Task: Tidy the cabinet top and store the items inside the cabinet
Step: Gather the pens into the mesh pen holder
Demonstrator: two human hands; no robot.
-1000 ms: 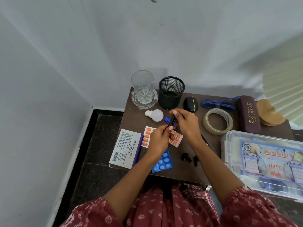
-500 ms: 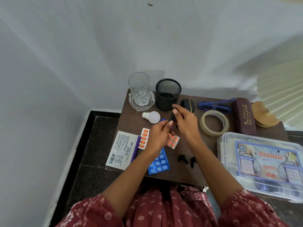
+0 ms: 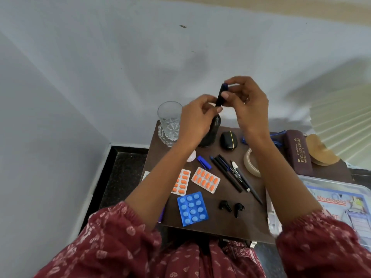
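Observation:
Both my hands are raised above the brown cabinet top (image 3: 249, 221), holding a dark pen (image 3: 220, 96) upright between them. My right hand (image 3: 248, 105) pinches its blue-tipped upper end. My left hand (image 3: 197, 121) grips the lower end. Right below them stands a black mesh pen holder (image 3: 213, 133), mostly hidden by my left hand. On the cabinet top lie several pens (image 3: 230, 174), a loose blue pen cap (image 3: 204, 162), two orange pill strips (image 3: 205, 179), a blue pill strip (image 3: 192, 208) and two black earbuds (image 3: 230, 207).
A drinking glass (image 3: 169, 121) stands at the back left, with a black earbud case (image 3: 228, 139), tape roll (image 3: 251, 164) and maroon glasses case (image 3: 298, 151) further right. A clear first aid box (image 3: 341, 199) fills the right side. Walls close in behind and to the left.
Both hands have lifted from the cabinet top with the pen and now hold it high above the pen holder. The pens and pill strips beneath them have come into view.

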